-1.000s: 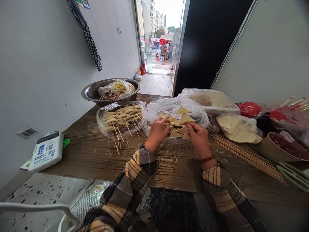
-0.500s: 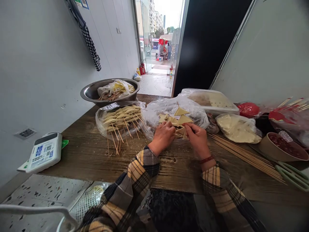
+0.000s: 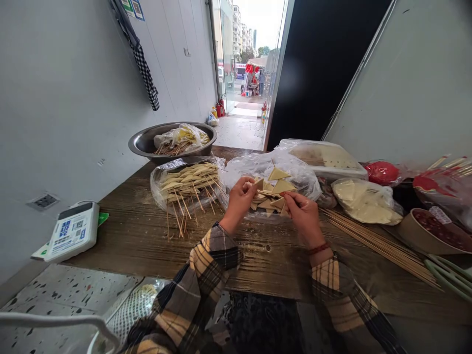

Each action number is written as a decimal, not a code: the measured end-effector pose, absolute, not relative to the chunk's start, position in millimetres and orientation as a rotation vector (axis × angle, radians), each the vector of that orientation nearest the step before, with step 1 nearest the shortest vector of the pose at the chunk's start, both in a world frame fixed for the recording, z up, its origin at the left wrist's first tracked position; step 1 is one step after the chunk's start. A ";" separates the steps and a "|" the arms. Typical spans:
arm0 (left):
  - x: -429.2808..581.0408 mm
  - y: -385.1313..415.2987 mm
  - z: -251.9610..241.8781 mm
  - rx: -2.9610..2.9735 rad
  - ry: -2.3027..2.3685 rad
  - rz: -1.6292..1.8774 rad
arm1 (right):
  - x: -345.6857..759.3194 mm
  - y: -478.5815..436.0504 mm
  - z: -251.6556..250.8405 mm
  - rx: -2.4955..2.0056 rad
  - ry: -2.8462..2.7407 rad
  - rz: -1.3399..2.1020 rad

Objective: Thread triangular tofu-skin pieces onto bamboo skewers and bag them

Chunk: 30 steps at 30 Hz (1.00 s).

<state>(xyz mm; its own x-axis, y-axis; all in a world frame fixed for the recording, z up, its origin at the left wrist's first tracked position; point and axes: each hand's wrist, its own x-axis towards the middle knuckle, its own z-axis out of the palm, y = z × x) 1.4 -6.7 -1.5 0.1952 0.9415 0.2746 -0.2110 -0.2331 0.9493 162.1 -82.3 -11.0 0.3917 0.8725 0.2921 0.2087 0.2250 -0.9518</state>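
My left hand (image 3: 239,200) is closed in a pinch on a pale yellow triangular piece of dried tofu (image 3: 259,184). To its right, my right hand (image 3: 304,215) pinches a thin skewer, mostly hidden, that carries tofu triangles (image 3: 283,187); its tip shows above the upper one. Beneath both hands, loose tofu triangles (image 3: 266,201) lie in an opened clear plastic bag (image 3: 236,169). Left of the bag, a pile of filled tofu skewers (image 3: 191,179) rests on plastic, sticks pointing toward me.
Bare bamboo skewers (image 3: 376,246) lie on the wooden table (image 3: 140,246) at right, near green-handled scissors (image 3: 448,275) and a bowl of red contents (image 3: 438,228). A metal basin (image 3: 138,142) stands back left. A bagged pale food (image 3: 368,199) and a covered tray (image 3: 332,155) sit back right.
My left hand has lifted from the loose pieces and turned up, now with a tofu triangle in its fingers. My right hand stays nearly in place with the skewer. The view has shifted slightly.
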 end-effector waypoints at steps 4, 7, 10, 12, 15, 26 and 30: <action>0.1 -8.9 2.8 1.096 0.641 1.271 | 160.5 -84.9 -8.4 -1.316 -1.261 0.653; -0.9 -10.3 7.0 0.933 0.549 1.235 | 159.1 -86.7 -6.1 -1.343 -1.336 0.670; -1.2 -10.8 10.1 0.838 0.500 1.189 | 157.6 -88.3 -3.5 -1.358 -1.365 0.656; -1.0 -11.1 10.8 0.828 0.504 1.173 | 157.1 -89.0 -2.6 -1.367 -1.378 0.650; -1.0 -10.6 9.2 0.861 0.524 1.179 | 158.2 -89.0 -3.8 -1.376 -1.371 0.671; -5.4 -4.4 3.5 0.782 0.480 1.197 | 175.4 -106.8 -6.0 -1.401 -1.474 0.654; -5.9 -5.6 5.8 0.706 0.489 1.184 | 184.3 -115.3 -9.8 -1.439 -1.543 0.653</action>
<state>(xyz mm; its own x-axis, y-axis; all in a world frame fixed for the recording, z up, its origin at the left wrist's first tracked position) -5.9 -5.6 5.8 0.3156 0.9488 0.0163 -0.6609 0.2075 0.7212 184.3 -115.3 -9.8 0.0820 0.9636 0.2543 0.4888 0.1835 -0.8529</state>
